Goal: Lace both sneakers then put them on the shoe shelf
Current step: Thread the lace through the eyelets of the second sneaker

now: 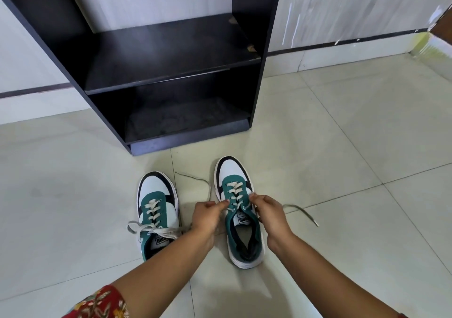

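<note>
Black shoe shelf [156,56] stands against the wall, two open tiers, nothing on either that I can make out; lower tier is dim. Tiled floor [342,146] in front of it holds both sneakers, toes pointing at the shelf, side by side and apart.

Left sneaker [156,210] looks done: lace crossed up the eyelets and tied in a bow near the tongue. Right sneaker [241,210] is the one in work: crosses run most of the way up, top eyelets look unfinished, no knot.

Left hand [208,216] is pinched closed at the left edge of the lacing on the right sneaker, most likely on the lace at an eyelet; right hand [267,210] is pinched closed at the right edge, same row. Free lace ends [302,211] trail loose on the floor either side of the shoe; exact strand under each fingertip is too small to tell.

Judgement: step is late lacing of shoe two. Next move calls for drawing both ends even, threading any remaining eyelets, tying off; then lifting both shoes onto a tier.
</note>
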### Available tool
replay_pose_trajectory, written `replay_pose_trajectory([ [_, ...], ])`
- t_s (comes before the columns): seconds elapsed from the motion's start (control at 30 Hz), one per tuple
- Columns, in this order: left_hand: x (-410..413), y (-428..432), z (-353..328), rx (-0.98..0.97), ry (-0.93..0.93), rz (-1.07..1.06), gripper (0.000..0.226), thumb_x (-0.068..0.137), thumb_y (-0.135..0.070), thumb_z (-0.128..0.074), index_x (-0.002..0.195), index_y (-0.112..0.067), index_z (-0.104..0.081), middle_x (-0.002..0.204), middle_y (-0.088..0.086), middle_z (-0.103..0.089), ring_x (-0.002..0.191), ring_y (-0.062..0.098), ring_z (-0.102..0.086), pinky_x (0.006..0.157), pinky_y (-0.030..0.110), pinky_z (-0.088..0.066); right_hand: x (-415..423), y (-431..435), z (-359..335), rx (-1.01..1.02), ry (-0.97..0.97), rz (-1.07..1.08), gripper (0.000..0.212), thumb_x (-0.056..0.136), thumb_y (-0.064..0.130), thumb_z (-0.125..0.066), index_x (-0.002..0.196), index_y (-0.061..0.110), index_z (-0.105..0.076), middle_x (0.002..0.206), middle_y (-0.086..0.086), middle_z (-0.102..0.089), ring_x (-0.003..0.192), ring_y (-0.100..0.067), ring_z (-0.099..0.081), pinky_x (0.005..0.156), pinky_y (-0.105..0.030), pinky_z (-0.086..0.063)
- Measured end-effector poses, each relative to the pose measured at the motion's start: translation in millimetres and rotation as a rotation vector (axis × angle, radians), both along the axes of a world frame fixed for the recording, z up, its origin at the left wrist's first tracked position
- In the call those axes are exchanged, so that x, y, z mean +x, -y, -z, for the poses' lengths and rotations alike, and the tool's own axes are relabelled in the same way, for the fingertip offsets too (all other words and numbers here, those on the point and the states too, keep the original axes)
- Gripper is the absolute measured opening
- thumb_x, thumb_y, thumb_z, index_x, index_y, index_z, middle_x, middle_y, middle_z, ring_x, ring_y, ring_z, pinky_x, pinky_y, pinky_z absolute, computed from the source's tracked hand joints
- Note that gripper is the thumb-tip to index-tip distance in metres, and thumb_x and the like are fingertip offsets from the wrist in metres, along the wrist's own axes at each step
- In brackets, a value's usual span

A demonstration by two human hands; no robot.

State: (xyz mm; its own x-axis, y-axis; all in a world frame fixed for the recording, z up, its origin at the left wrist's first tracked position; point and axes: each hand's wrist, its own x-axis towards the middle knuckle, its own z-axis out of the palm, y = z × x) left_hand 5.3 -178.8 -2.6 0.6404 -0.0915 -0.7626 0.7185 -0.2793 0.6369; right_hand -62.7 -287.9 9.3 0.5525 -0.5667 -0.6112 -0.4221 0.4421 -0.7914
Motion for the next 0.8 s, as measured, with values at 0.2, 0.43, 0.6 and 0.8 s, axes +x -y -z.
replay_pose_trajectory([
  [0.2, -0.3, 10.2, -13.9, -0.161, -0.047, -0.154, 0.006, 0.080, -0.002, -0.061, 0.081, -0.008, -0.061, 0.066, 0.003, -0.058, 0.048, 0.008, -0.051, 0.041, 0.016, -0.040, -0.5, -4.3, 7.7, -0.097, -0.004, 0.009, 0.020, 0.077, 0.003, -0.068, 0.093, 0.011, -0.059, 0.081, -0.007, -0.066, 0.074, -0.017, -0.064, 0.074, -0.027, -0.052],
  [0.43, 12.6, 10.3, -38.0, -0.258, -0.173, 0.050, 0.020, 0.077, -0.015, -0.043, 0.071, -0.019, -0.061, 0.058, -0.007, -0.058, 0.066, 0.011, -0.051, 0.067, 0.029, -0.035, 1.9, -3.8, 0.2, 0.082, 0.170, 0.024, 0.018, 0.085, 0.005, -0.057, 0.100, 0.006, -0.067, 0.091, -0.010, -0.069, 0.084, -0.019, -0.064, 0.082, -0.028, -0.052],
  [0.6, 10.5, 12.2, -37.5, -0.432, 0.028, -0.008, 0.013, 0.082, -0.002, -0.058, 0.077, -0.013, -0.054, 0.078, 0.004, -0.066, 0.084, 0.018, -0.065, 0.078, 0.022, -0.049, 1.2, -9.7, -1.9, 0.052, 0.232, -0.085, 0.016, 0.088, 0.004, -0.055, 0.095, 0.008, -0.068, 0.102, -0.011, -0.070, 0.095, -0.019, -0.064, 0.091, -0.028, -0.049],
  [0.8, -7.7, 11.5, -22.8, -0.119, 0.161, 0.048, 0.020, 0.075, -0.008, -0.072, 0.081, -0.013, -0.053, 0.085, 0.009, -0.063, 0.073, 0.015, -0.059, 0.052, 0.015, -0.048, -1.7, -11.9, 0.7, 0.144, 0.238, 0.056, 0.022, 0.089, 0.001, -0.049, 0.074, 0.011, -0.061, 0.071, -0.007, -0.064, 0.074, -0.021, -0.060, 0.084, -0.035, -0.048],
])
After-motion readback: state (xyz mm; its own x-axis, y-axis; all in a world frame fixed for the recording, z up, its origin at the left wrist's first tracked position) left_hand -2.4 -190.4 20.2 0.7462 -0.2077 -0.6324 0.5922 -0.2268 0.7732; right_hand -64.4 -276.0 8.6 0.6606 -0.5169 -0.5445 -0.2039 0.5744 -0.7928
